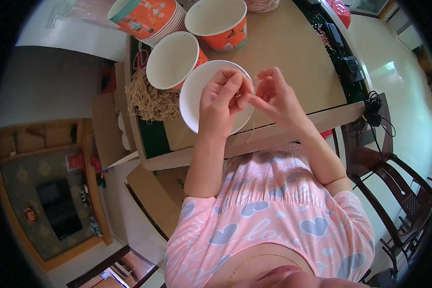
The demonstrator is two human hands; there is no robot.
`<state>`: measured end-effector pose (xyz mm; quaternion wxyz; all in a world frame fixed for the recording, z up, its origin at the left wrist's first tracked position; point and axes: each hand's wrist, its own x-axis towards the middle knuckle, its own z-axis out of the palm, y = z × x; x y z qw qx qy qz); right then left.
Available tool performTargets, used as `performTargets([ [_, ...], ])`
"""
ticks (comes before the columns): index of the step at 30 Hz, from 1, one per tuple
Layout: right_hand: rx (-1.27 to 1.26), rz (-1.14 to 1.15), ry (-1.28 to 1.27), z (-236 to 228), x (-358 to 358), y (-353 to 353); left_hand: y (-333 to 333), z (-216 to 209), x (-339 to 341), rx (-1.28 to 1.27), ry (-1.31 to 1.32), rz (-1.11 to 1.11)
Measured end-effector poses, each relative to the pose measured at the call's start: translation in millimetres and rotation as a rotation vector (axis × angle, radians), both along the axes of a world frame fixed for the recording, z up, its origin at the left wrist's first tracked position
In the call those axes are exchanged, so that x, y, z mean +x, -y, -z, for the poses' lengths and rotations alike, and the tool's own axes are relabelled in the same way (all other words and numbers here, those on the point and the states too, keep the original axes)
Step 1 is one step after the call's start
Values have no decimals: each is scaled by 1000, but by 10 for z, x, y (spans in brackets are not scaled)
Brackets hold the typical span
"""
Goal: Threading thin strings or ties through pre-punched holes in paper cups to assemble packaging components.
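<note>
My left hand (227,91) is closed in a pinch over the white bowl (189,103), with a thin tan string (253,128) at its fingertips. The loose end of that string hangs down past the table's front edge. Facing it, my right hand (277,98) has curled fingers at the same string, and its thumb tip meets the left fingers. Exactly how the string runs between the fingertips is too fine to make out. Left of the bowl lies a tangled bundle of tan string (151,98).
Orange-patterned paper buckets stand behind the bowl: one (172,60) close by, another (218,24) farther back, and a nested stack (149,19). Red-handled scissors (140,59) lie near the string bundle. Black cables (373,109) hang at the table's right corner, above a dark wooden chair (393,192).
</note>
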<state>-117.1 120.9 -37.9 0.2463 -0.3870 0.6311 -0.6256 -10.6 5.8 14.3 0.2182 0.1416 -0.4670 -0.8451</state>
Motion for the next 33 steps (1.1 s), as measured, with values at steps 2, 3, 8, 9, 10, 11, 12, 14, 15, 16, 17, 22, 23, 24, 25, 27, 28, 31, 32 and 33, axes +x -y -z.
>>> performTargets([
  [2, 101, 31, -4, -4, 29, 44, 3, -33, -5, 4, -7, -1],
  [3, 102, 26, -8, -26, 21, 53, 51, -36, 15, 0, -19, -27],
  [8, 178, -9, -207, -199, -245, 93, 429, -165, 314, 15, 3, -132],
  [9, 216, -14, -260, -305, -294, 112, 444, -178, 368, 17, -2, -134],
  [10, 217, -16, -266, -354, -356, 145, 450, -186, 422, -111, 89, -146],
  [11, 200, -46, -395, -391, -412, 183, 441, -203, 480, -240, 182, -160],
  [12, 183, -75, -523, -408, -470, 231, 429, -219, 512, -434, 283, -286],
  [14, 175, -95, -616, -428, -557, 331, 539, -126, 509, -997, 403, -590],
  [15, 187, -147, -658, -439, -576, 359, 564, -191, 517, -1081, 540, -596],
  [16, 198, -199, -700, -446, -591, 379, 657, -137, 502, -1136, 575, -573],
  [17, 193, -211, -709, -434, -583, 410, 775, -44, 495, -1191, 615, -556],
  [22, 271, -187, -746, -398, -597, 468, 810, 109, 250, -1048, 389, -252],
  [23, 273, -189, -750, -398, -595, 464, 739, 77, 173, -1166, 372, -224],
  [24, 283, -188, -732, -392, -592, 462, 697, 99, 94, -1176, 373, -216],
  [25, 293, -186, -713, -384, -588, 458, 671, 130, 29, -1173, 372, -217],
  [27, 257, -181, -715, -352, -581, 447, 656, 212, -83, -1067, 364, -200],
  [28, 218, -176, -715, -336, -575, 442, 669, 251, -128, -1066, 364, -200],
  [31, 194, -138, -704, -307, -572, 445, 671, 354, -240, -966, 343, -328],
  [32, 194, -135, -703, -282, -598, 448, 654, 383, -269, -960, 327, -350],
  [33, 206, -143, -756, -254, -640, 460, 643, 396, -290, -955, 312, -372],
])
